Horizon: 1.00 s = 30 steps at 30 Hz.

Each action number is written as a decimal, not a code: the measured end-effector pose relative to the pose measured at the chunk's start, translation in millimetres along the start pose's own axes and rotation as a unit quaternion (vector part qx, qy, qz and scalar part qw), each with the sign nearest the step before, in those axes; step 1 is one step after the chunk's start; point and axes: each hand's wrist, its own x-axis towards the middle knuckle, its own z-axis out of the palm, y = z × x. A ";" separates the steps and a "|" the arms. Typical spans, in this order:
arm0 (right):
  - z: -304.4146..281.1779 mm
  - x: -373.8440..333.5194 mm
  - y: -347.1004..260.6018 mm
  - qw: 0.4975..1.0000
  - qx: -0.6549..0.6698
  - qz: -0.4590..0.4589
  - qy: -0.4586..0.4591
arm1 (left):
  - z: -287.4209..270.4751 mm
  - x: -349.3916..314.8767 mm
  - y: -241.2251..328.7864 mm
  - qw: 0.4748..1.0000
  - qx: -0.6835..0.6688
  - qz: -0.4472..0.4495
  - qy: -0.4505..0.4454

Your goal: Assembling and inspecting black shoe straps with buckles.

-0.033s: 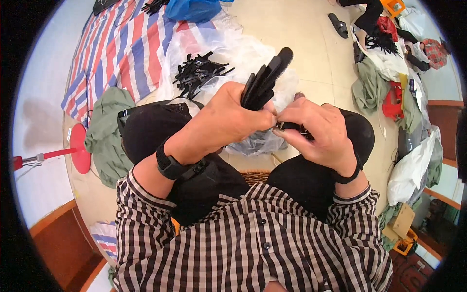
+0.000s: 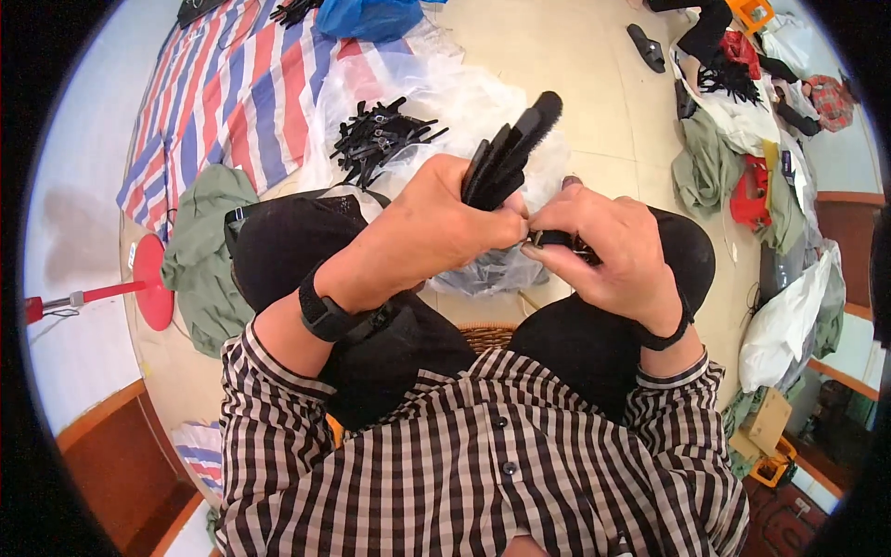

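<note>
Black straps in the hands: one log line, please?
left hand: grips black straps | right hand: pinches black piece | black pile: on translucent plastic

Wearer's two hands [image 2: 422,227], one loose slipper [image 2: 646,48], one blue bag [image 2: 368,19]

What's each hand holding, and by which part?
The left hand grips a bundle of black strips by its lower part; the right hand pinches a black piece, which part I can't tell.
</note>
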 end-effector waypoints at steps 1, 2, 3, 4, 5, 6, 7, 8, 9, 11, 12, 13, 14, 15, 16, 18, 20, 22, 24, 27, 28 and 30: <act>-0.2 1.9 2.0 0.997 0.072 0.022 -0.005 | 0.9 0.6 -1.5 0.999 0.040 0.027 0.016; -0.2 3.7 3.8 0.988 0.145 0.044 -0.010 | -0.3 0.8 -3.1 0.999 0.040 0.026 0.016; -2.7 4.1 4.9 0.988 0.145 0.044 -0.010 | -2.0 0.8 -4.9 0.997 0.060 0.031 0.021; -7.2 3.7 6.4 0.971 0.214 0.101 -0.040 | -3.0 0.4 -5.9 0.996 0.081 0.036 0.026; -10.4 2.5 7.9 0.944 0.280 0.158 -0.070 | -2.6 0.5 -6.4 0.996 0.080 0.036 0.025; -7.1 -1.7 10.8 0.889 0.393 0.228 -0.061 | -1.4 0.4 -7.0 0.994 0.088 0.054 0.025; -4.1 -2.9 11.9 0.889 0.393 0.229 -0.061 | -0.8 0.5 -7.4 0.992 0.096 0.072 0.025; -1.6 -3.8 12.6 0.863 0.438 0.247 -0.046 | -0.4 0.4 -7.9 0.993 0.095 0.072 0.025; -0.2 -3.6 12.6 0.835 0.481 0.265 -0.031 | 0.0 0.4 -8.3 0.992 0.099 0.071 0.032; 0.3 -1.0 11.2 0.841 0.472 0.261 -0.031 | 0.7 0.7 -10.1 0.992 0.102 0.069 0.038; 1.5 -0.9 11.8 0.840 0.470 0.268 -0.036 | 0.9 1.7 -12.6 0.986 0.126 0.104 0.042; 2.1 -0.7 11.6 0.838 0.469 0.275 -0.041 | 1.0 2.5 -14.6 0.978 0.149 0.138 0.047; 2.8 -0.2 11.4 0.838 0.468 0.276 -0.041 | 0.2 3.5 -16.4 0.978 0.149 0.138 0.047; 3.2 0.4 10.9 0.842 0.458 0.281 -0.043 | -0.9 4.2 -18.0 0.978 0.161 0.128 0.041; 3.7 0.8 10.4 0.846 0.448 0.286 -0.044 | -1.5 5.1 -19.4 0.977 0.174 0.117 0.036; 4.8 2.3 8.7 0.844 0.437 0.307 -0.047 | -2.0 6.3 -21.1 0.968 0.208 0.135 0.042; 4.2 2.6 8.1 0.841 0.427 0.328 -0.049 | -2.5 6.4 -21.2 0.957 0.242 0.153 0.047; 2.0 2.7 8.7 0.834 0.442 0.321 -0.073 | -3.9 4.8 -19.8 0.984 0.166 0.072 0.010; 2.2 2.9 8.7 0.826 0.452 0.327 -0.076 | -4.0 3.8 -17.2 0.990 0.133 0.051 -0.004; 1.4 4.4 8.7 0.816 0.471 0.326 -0.081 | -4.2 2.0 -11.9 0.994 0.104 0.024 -0.023; 1.2 4.9 8.7 0.815 0.477 0.320 -0.081 | -4.3 1.8 -10.9 0.994 0.107 0.019 -0.031; 3.4 3.4 10.0 0.814 0.479 0.321 -0.067 | -2.7 1.4 -10.1 0.995 0.094 0.013 -0.028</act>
